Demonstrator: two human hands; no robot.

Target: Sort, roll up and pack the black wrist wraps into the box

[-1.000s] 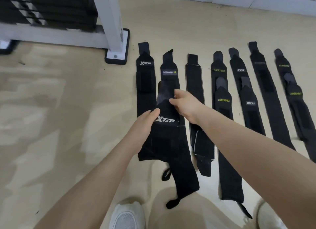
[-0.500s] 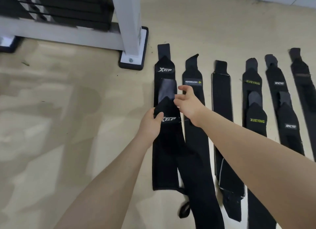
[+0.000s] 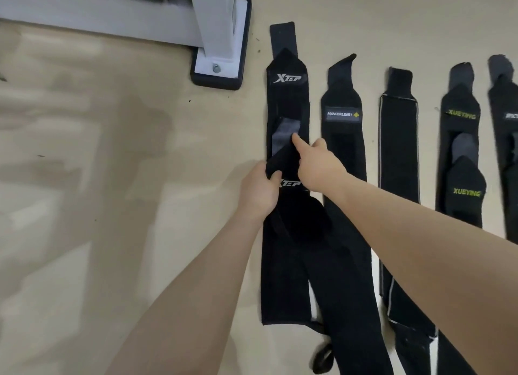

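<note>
- Meanwhile, a second black XTEP wrist wrap (image 3: 291,206), white logo showing, lies stacked on the first XTEP wrap (image 3: 287,94) on the beige floor (image 3: 112,178).
- Left hand (image 3: 259,191) grips its left edge, thumb curled over the fabric beside the logo; right hand (image 3: 315,167) presses an extended forefinger just beyond its pointed tip, onto a grey fastener patch (image 3: 283,135).
- Woven, flat strips: MANUEKLEAR wrap (image 3: 343,139) just right of the fingers, XUEYING wraps (image 3: 462,161) farther right.

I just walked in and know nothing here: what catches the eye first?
Black wrist wraps lie in a row on the beige floor. At the leftmost pair, the left hand holds the upper Xtep wrap while the right hand touches its grey tab. A white frame foot stands nearby.
</note>
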